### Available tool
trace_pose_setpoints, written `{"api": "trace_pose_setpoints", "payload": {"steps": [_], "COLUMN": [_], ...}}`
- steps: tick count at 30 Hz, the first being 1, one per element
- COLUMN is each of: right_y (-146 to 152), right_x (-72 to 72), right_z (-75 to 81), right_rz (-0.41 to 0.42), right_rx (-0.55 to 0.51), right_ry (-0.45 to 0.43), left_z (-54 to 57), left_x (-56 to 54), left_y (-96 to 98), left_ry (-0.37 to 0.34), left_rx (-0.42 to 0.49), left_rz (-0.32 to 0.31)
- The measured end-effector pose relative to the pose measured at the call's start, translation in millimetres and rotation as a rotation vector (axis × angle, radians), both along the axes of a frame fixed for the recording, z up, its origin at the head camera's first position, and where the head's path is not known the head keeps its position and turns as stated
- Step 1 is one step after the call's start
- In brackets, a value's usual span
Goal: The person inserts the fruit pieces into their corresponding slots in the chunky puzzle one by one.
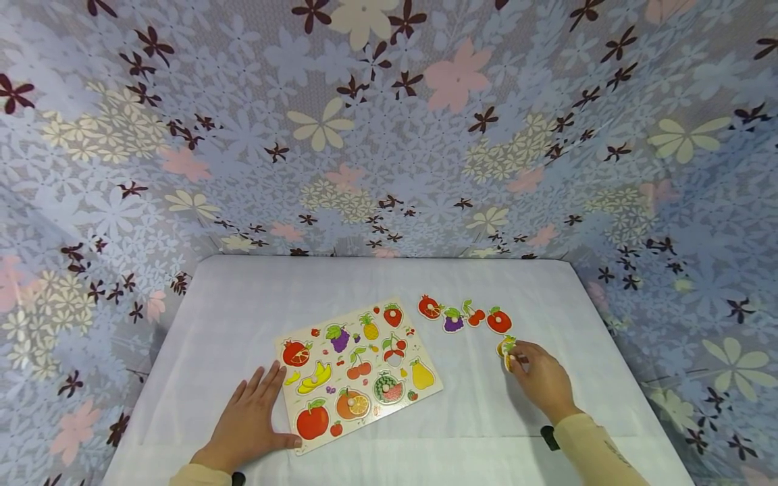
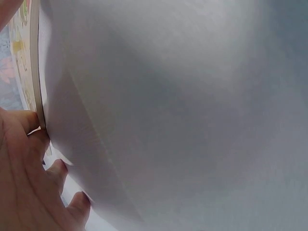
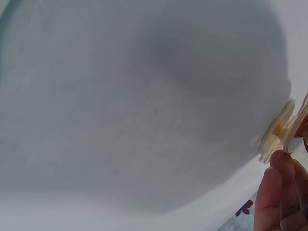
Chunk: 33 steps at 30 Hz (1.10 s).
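Note:
A wooden fruit puzzle board [image 1: 379, 412] lies tilted on the table. Some of its pictures bear knobs, among them the watermelon [image 1: 389, 389], orange [image 1: 352, 404] and banana [image 1: 314, 379]. My left hand [image 1: 246, 418] rests at the board's left edge, fingers spread, thumb at the near corner. To the right, my right hand [image 1: 543, 379] pinches a yellow-and-green fruit puzzle piece [image 1: 509, 345]; the fingers partly hide it. In the right wrist view, a second flat wooden piece [image 3: 278, 130] shows close beside the one at the fingertips. Which fruits these are I cannot tell.
Beyond the right hand lie loose pieces in a row: a pomegranate [image 1: 429, 307], grapes [image 1: 453, 320], cherries [image 1: 474, 315] and an apple [image 1: 499, 320]. A white cloth covers the table [image 1: 243, 297]. Flower-patterned fabric [image 1: 389, 148] hangs around the back and sides.

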State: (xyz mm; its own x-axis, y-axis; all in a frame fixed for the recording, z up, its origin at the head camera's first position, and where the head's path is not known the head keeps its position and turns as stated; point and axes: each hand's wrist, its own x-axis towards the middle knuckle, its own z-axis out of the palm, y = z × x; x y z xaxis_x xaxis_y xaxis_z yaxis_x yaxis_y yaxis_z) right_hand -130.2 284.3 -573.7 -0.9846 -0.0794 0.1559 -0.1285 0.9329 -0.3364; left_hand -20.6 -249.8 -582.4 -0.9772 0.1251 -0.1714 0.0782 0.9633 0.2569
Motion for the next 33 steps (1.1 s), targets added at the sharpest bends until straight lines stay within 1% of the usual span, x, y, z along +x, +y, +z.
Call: {"api": "trace_pose_setpoints", "payload": {"steps": [4,10,21,33], "right_y": [-6.1,-19.3,-38.1,-69.5], "right_x": [-1.4,-4.9,-12.5,-22.6], "right_z": [3.7,8.8,5.4,9.0], "right_rz": [0.011,0.021,0.028,0.110], "right_rx": [-0.010,-0.011,-0.003,0.012], "right_ry": [0.000,-0.030,-0.074,-0.057], "left_z": [0.4,2.4,1.5,1.8], "left_x": [0.1,0.3,-1.0,-0.9], "left_y": [-0.1,0.1,0.0,0.5], "left_ry": [-0.002,-0.008,-0.016,-0.031], "left_rx": [0.002,0.005,0.004,0.011], "left_rz": [0.005,0.007,0.006,0.017]}}
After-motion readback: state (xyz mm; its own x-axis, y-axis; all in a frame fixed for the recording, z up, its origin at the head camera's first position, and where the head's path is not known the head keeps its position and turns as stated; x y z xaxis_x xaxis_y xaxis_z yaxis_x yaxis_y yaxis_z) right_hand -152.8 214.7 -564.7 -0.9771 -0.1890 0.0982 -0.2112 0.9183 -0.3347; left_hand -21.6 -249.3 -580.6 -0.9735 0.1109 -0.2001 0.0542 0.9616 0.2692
